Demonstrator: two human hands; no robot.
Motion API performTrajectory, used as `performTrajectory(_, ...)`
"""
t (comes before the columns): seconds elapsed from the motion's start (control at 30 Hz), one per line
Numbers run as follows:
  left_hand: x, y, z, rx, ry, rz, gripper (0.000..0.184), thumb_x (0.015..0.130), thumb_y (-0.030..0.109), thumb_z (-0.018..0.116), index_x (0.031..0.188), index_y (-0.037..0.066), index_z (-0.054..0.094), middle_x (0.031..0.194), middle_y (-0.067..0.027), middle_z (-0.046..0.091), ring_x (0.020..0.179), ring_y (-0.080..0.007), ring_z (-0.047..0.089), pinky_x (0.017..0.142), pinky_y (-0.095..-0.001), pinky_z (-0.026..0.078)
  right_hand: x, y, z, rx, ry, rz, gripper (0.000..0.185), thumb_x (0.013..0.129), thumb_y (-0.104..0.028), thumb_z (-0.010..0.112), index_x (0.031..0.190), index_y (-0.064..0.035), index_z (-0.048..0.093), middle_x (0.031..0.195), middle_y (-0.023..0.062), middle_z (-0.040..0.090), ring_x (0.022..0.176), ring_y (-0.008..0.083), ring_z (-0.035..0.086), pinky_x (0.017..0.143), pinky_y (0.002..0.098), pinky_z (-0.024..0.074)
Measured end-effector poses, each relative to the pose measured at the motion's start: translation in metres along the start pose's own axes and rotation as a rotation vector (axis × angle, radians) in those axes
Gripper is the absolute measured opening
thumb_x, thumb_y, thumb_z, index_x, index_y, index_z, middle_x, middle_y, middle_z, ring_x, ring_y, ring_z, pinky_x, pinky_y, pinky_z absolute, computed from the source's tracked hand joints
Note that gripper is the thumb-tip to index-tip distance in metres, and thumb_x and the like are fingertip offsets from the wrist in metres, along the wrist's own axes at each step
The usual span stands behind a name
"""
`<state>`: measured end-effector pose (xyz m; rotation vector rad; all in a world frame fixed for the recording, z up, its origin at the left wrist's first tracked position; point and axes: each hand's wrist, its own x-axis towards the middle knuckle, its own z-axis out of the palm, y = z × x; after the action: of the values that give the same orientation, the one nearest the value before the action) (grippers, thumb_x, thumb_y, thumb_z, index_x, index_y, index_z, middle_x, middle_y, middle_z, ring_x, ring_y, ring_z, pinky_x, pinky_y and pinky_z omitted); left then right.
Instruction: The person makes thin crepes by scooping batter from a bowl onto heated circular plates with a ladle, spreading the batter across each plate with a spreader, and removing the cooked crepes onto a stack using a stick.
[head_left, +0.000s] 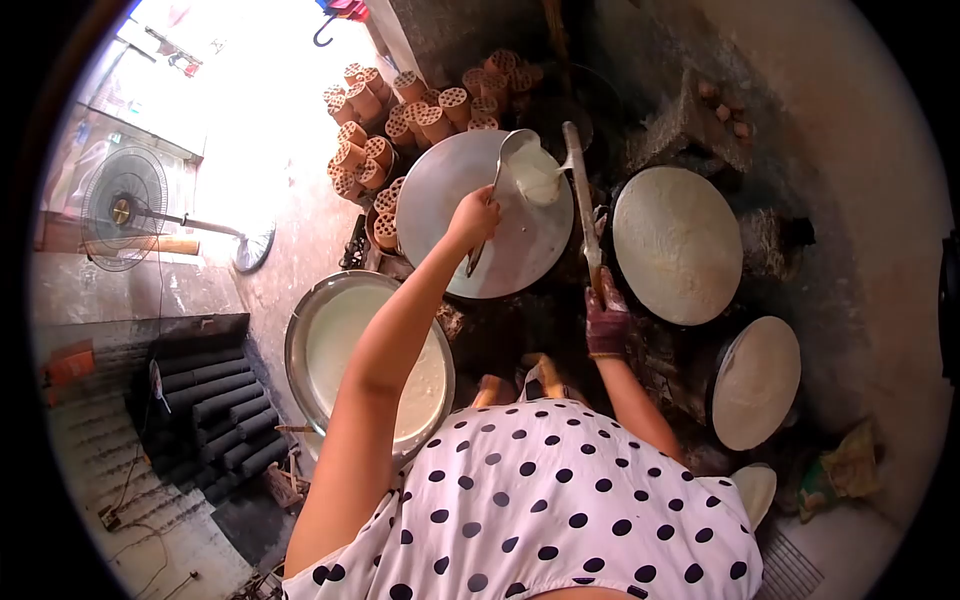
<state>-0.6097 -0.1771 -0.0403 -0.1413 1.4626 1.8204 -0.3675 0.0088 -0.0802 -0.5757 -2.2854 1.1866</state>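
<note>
Grips one ladle [533,175] in the closed left hand [474,217] above one round metal plate [445,200] at upper centre, one stick [582,195] in the curled, gloved right hand [607,317], three pale discs [677,245] rightward.

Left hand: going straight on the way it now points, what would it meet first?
The left hand would probably meet the bowl of its own ladle, over the large round griddle; the height is unclear in this single view.

Fan [123,209] at left; black cylinders [228,402] stacked nearer.
</note>
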Motion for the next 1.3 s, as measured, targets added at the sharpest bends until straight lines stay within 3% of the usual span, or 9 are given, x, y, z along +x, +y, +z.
performTrajectory(0.07,-0.012,0.003,0.008,0.792,0.314,0.162,0.035,0.087,0.02,0.049,0.119,0.008,0.056,0.078,-0.0136,0.063,0.071,-0.0294,0.062,0.062,-0.0426,0.048,0.013,-0.032,0.013,-0.037,-0.209,0.409,0.042,0.083,-0.027,0.062,0.122,-0.0114,0.059,0.107,0.0195,0.063,0.099,0.033,0.061,0.083,0.0372,0.0486)
performTrajectory(0.17,-0.037,0.01,-0.009,1.089,0.515,0.386,0.037,0.09,0.018,0.046,0.126,0.01,0.053,0.073,-0.0154,0.06,0.058,-0.0238,0.059,0.051,-0.0364,0.045,0.04,-0.004,0.095,-0.115,-0.165,0.353,0.044,0.081,-0.031,0.06,0.121,-0.0112,0.06,0.101,0.0203,0.065,0.094,0.0343,0.063,0.081,0.0363,0.049)
performTrajectory(0.23,-0.074,0.018,-0.017,1.073,0.73,0.569,0.039,0.09,0.021,0.048,0.127,0.011,0.052,0.082,-0.0222,0.063,0.074,-0.0405,0.06,0.067,-0.0453,0.046,0.054,0.003,0.11,0.12,-0.277,0.278,0.044,0.081,-0.029,0.06,0.12,-0.0092,0.06,0.1,0.0201,0.066,0.094,0.0312,0.064,0.08,0.0355,0.0495)
performTrajectory(0.4,-0.191,0.014,-0.058,0.701,0.767,0.83,0.045,0.095,0.01,0.043,0.139,0.004,0.037,0.062,-0.0037,0.048,0.053,-0.0113,0.046,0.05,-0.0269,0.042,-0.003,-0.018,0.081,0.189,0.005,0.429,0.044,0.08,-0.016,0.063,0.12,-0.0014,0.058,0.11,0.0163,0.065,0.101,0.024,0.063,0.089,0.0313,0.0474)
performTrajectory(0.63,-0.326,-0.112,-0.131,0.271,0.771,0.358,0.033,0.098,0.018,0.04,0.128,0.009,0.049,0.055,0.0024,0.039,0.038,-0.0056,0.036,0.033,-0.0211,0.031,0.065,-0.023,0.119,0.311,-0.518,0.63,0.039,0.083,-0.022,0.063,0.121,-0.0135,0.061,0.09,0.0074,0.069,0.075,0.0185,0.063,0.068,0.0306,0.0498)
performTrajectory(0.77,-0.388,-0.234,-0.175,0.202,0.962,0.182,0.025,0.097,0.018,0.04,0.114,0.006,0.052,0.055,0.0015,0.039,0.036,-0.0073,0.035,0.031,-0.0231,0.032,0.048,0.065,0.125,0.031,0.002,0.27,0.039,0.083,-0.021,0.064,0.121,-0.0092,0.061,0.103,0.0078,0.069,0.085,0.0176,0.065,0.076,0.0294,0.049)
performTrajectory(1.07,-0.45,-0.459,-0.265,-0.044,1.097,-0.018,0.02,0.09,0.018,0.049,0.086,-0.001,0.056,0.052,-0.003,0.049,0.039,-0.0123,0.042,0.037,-0.0278,0.034,0.103,-0.029,0.153,-0.12,-0.431,0.344,0.036,0.084,-0.027,0.063,0.116,-0.0107,0.063,0.098,0.0151,0.068,0.092,0.0306,0.064,0.078,0.0344,0.049)
performTrajectory(1.17,-0.452,-0.45,-0.249,0.066,1.246,-0.087,0.02,0.087,0.016,0.051,0.076,-0.001,0.056,0.051,-0.0043,0.051,0.04,-0.0129,0.043,0.04,-0.0286,0.033,0.125,0.0,0.124,0.164,-0.724,0.375,0.036,0.083,-0.025,0.065,0.117,-0.0116,0.063,0.105,0.012,0.068,0.093,0.0259,0.065,0.08,0.0319,0.0487)
performTrajectory(1.3,-0.453,-0.413,-0.233,-0.286,1.134,0.032,0.018,0.089,0.015,0.048,0.093,-0.002,0.053,0.057,-0.0064,0.052,0.042,-0.0148,0.046,0.038,-0.0299,0.037,0.12,0.021,0.09,0.003,-0.374,-0.013,0.037,0.081,-0.022,0.065,0.117,-0.0166,0.064,0.097,0.0108,0.069,0.085,0.0235,0.067,0.074,0.0347,0.0502)
